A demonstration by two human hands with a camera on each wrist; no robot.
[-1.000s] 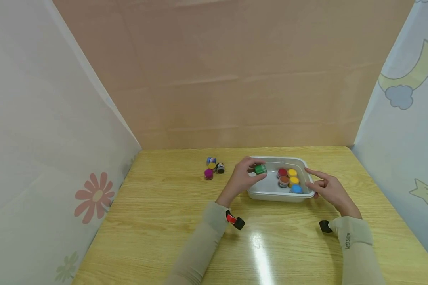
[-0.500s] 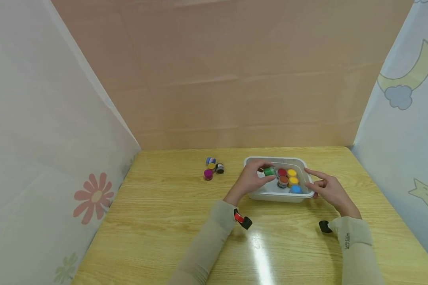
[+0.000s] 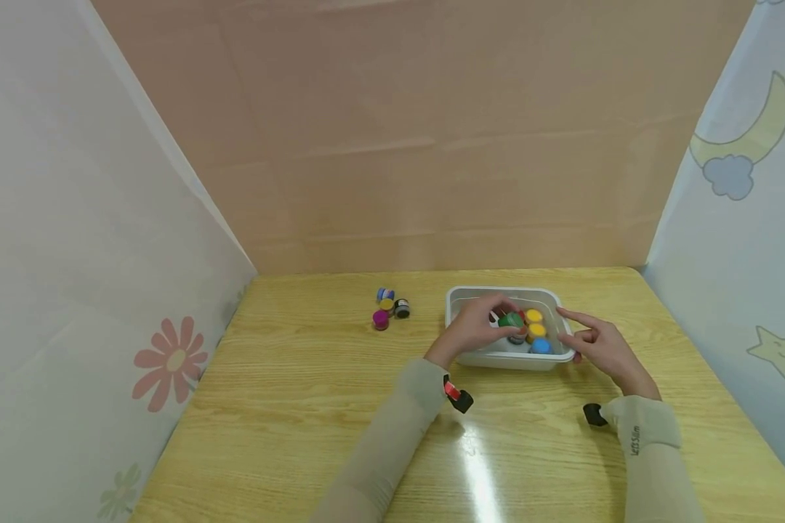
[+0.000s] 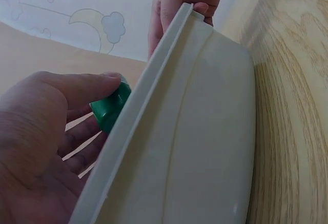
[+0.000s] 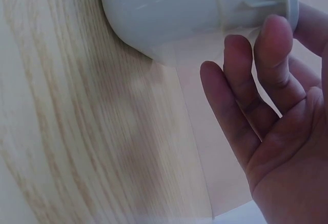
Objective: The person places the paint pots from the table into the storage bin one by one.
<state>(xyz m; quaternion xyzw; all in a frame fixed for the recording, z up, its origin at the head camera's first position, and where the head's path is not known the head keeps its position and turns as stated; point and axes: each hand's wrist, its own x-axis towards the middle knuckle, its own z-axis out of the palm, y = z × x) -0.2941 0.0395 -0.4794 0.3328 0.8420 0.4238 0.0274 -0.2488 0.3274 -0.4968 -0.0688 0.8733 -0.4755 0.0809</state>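
My left hand [image 3: 477,323] pinches a small paint jar with a green lid [image 3: 512,320] between thumb and fingers, low over the inside of a white plastic tub [image 3: 510,361]. In the left wrist view the green jar [image 4: 108,110] shows tilted behind the tub's rim. Yellow-lidded jars [image 3: 536,333] and a blue-lidded jar [image 3: 541,346] sit in the tub's right part; a red and a brown one are partly hidden by my left hand and the green jar. My right hand [image 3: 598,345] grips the tub's right rim, some fingers below the lip [image 5: 292,8].
Left of the tub, a small group of jars lies on the wooden table [image 3: 288,392]: a purple one [image 3: 381,319], a black one [image 3: 402,309], a yellow-lidded one [image 3: 387,304] and a blue one [image 3: 385,294]. A brown paper wall [image 3: 399,181] stands behind the table.
My left hand has moved right across the tub with the green-lidded jar, from its left part to beside the other jars. The right hand stays at the rim.
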